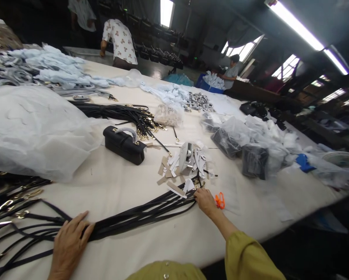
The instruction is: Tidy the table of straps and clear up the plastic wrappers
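A bundle of long black straps (145, 216) lies across the near part of the table. My left hand (71, 241) rests on the straps at the left with its fingers spread. At the bundle's right end, by the gold clasps, my right hand (204, 199) has its fingers closed on the straps. Just beyond it, paper strips (171, 167) surround a grey-white dispenser (186, 157). An orange band (220, 200) lies to the right of my right hand. More straps with gold hooks (22, 214) lie at the far left.
A black handbag (124, 146) sits mid-table beside a large plastic sheet (40, 128). Behind are a black strap pile (113, 112) and pale blue wrapped items (57, 66). Plastic-wrapped black bags (254, 159) stand at the right. Several people are beyond the table (101, 70).
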{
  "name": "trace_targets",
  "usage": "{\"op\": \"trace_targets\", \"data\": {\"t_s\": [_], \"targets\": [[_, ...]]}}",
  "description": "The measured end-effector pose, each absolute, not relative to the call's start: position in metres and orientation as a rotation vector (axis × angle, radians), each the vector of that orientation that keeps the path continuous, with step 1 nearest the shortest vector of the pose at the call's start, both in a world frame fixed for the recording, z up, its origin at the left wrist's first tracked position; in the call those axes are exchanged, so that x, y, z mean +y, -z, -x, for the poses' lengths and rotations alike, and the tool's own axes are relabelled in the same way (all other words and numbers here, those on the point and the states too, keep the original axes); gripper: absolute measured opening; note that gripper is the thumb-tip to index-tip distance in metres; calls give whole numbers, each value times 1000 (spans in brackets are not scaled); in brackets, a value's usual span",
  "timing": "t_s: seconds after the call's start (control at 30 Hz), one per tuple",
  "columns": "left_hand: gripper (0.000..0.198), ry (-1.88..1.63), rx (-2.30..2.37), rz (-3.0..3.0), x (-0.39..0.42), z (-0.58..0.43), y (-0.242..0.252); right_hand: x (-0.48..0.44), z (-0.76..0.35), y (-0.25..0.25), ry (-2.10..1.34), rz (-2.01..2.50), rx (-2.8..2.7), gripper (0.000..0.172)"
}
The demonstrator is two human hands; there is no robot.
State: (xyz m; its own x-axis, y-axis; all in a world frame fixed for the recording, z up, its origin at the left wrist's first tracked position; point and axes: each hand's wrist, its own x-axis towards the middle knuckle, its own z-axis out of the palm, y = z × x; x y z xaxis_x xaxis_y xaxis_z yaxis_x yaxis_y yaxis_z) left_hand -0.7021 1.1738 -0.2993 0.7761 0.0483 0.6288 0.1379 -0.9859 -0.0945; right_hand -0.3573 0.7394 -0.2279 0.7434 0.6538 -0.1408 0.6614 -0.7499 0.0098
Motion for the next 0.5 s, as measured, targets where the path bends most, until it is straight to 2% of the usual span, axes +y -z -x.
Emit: {"op": "trace_targets", "data": {"t_s": [0.07, 0.17, 0.27, 0.33, 0.4, 0.5], "targets": [[40, 982, -127, 2841, 1177, 703, 305, 750, 359, 225, 163, -2904, 1050, 12], [38, 915, -339, 2918, 1175, 702, 311, 782, 366, 214, 86, -2918, 1200, 22], [44, 838, -713, 3025, 1158, 697, 298, 818, 381, 188, -202, -2961, 1547, 31], [43, 668, -971, 3226, 1145, 688, 283, 835, 388, 164, -454, -2976, 1833, 27], [49, 488, -1094, 3380, 1138, 672, 270, 842, 385, 139, -580, -2889, 2163, 25], [58, 469, -1186, 3420, 1135, 647, 259, 833, 366, 109, -667, -2710, 2385, 37]]}}
